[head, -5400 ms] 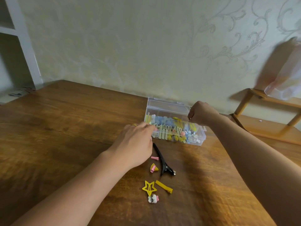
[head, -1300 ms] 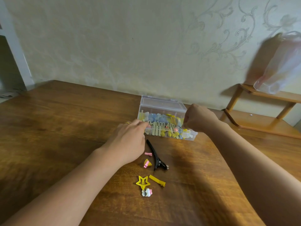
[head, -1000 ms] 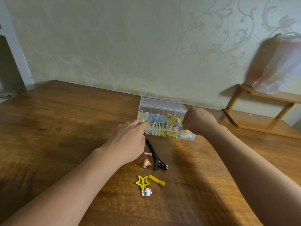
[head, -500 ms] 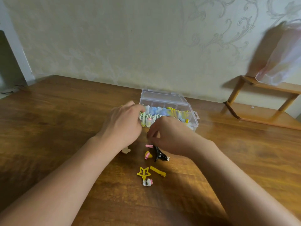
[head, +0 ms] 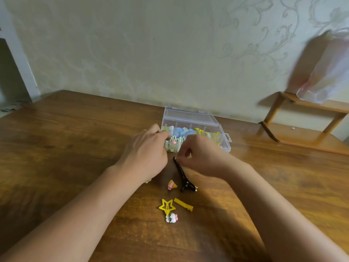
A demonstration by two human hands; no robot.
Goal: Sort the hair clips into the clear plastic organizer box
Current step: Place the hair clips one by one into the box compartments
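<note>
mostly done: organizer box [head: 217, 121] sits open at the far side of the table [head: 56, 148], its front compartments already packed with clips. left on the wood: black clip [head: 184, 176], yellow-pink cone clip [head: 171, 185], star clip [head: 167, 206], yellow bar clip [head: 183, 204], small white-pink clip [head: 171, 218]. right hand [head: 204, 159] curled, fingertips pinched at the black clip's far tip, can't tell if something small is held. left hand [head: 149, 154] loosely curled against the box's front-left corner, looks like steadying it.
</note>
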